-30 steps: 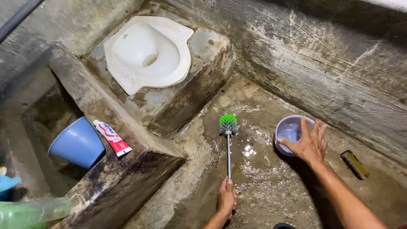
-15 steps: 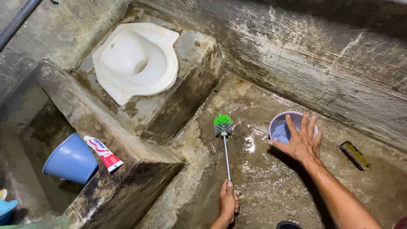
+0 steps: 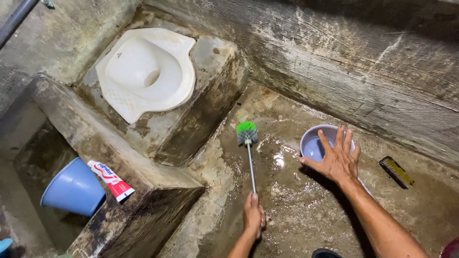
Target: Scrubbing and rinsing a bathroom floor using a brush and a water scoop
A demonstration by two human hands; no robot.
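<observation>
Below, left hand (image 3: 253,216) grips brush (image 3: 247,134); right hand (image 3: 337,160) covers bowl (image 3: 311,143).

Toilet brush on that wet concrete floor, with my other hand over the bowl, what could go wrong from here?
The floor is wet and glistening around the toilet brush, so your footing may slip. The right hand rests over the rim of the purple bowl; leaning on it might tip it and spill. The left hand grips only the far end of the thin handle, so hard scrubbing could fling dirty water toward the bowl.
</observation>
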